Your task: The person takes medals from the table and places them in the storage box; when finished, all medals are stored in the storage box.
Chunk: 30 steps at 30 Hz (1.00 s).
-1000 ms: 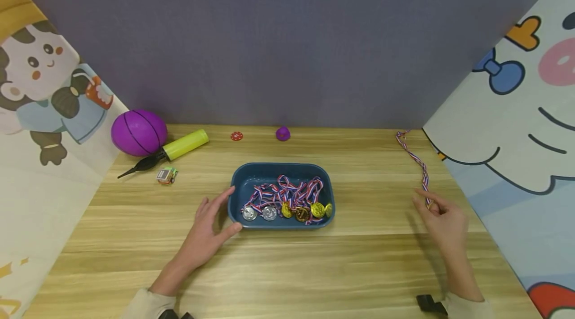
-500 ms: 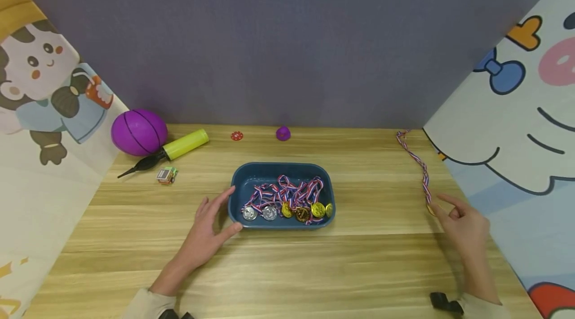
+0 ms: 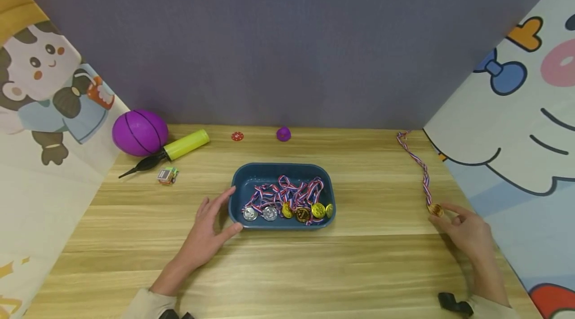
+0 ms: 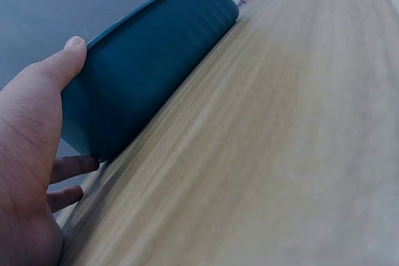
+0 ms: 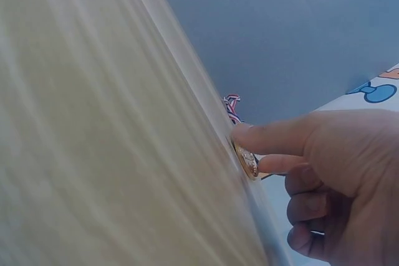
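Observation:
A dark blue plastic tub (image 3: 283, 166) stands mid-table with several silver, gold and bronze medals on striped ribbons in it. My left hand (image 3: 203, 234) lies at its left end, thumb and fingers spread; in the left wrist view the thumb (image 4: 73, 54) is at the rim of the tub (image 4: 143, 73). Over at the right, my right hand (image 3: 467, 231) holds a gold-coloured medal (image 3: 435, 209) by its edges between thumb and index finger. Its red, white and blue ribbon (image 3: 418, 161) runs back along the table. The right wrist view shows the medal (image 5: 248, 161) tilted beside the fingertips.
At the back left are a purple ball (image 3: 140, 133), a yellow and black hand pump (image 3: 186, 145) and a small multicoloured item (image 3: 166, 175). A red chip (image 3: 237, 136) and a small purple object (image 3: 283, 134) lie near the dark back wall (image 3: 287, 44).
My right hand has shifted right and slightly toward me, from the lower ribbon to the medal's edge, and the medal now shows flatter. The left hand and the tub have stayed put.

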Tool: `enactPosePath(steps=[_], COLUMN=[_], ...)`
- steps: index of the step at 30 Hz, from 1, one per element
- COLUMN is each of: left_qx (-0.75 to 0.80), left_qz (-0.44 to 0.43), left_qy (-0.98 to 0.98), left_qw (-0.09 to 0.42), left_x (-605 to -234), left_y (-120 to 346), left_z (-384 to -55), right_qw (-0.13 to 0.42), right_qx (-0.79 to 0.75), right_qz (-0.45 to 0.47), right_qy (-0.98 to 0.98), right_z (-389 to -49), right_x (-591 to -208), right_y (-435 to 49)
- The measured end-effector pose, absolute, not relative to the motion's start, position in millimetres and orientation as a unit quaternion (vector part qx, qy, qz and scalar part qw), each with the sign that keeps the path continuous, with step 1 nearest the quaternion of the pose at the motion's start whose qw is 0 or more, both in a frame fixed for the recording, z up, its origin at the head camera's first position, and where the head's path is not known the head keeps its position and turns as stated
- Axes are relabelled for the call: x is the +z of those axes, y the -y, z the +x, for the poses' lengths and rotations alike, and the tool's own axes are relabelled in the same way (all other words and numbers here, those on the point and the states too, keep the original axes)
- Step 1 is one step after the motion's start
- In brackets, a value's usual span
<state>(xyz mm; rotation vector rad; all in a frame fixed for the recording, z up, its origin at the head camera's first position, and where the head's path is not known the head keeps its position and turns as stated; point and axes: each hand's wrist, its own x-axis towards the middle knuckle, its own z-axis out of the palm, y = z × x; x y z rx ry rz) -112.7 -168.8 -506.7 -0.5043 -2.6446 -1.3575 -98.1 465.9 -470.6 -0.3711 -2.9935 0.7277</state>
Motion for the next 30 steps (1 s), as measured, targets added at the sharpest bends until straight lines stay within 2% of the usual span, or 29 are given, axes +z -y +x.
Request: enactPosePath(steps=[14, 30], left_qx=[-0.448, -0.452], left_qz=[-0.164, -0.166], left_qy=[0.877, 0.874], left_qw=[0.059, 0.062], left_x=[-510, -508], left_y=[169, 170], left_z=[-114, -114], right_qw=[0.014, 0.073], right_qx=[0.225, 0.224], right_qz=[-0.104, -0.099], right_qy=[0.969, 0.967], right_z=[-99, -103], right_x=[-476, -483], right_y=[-470, -461])
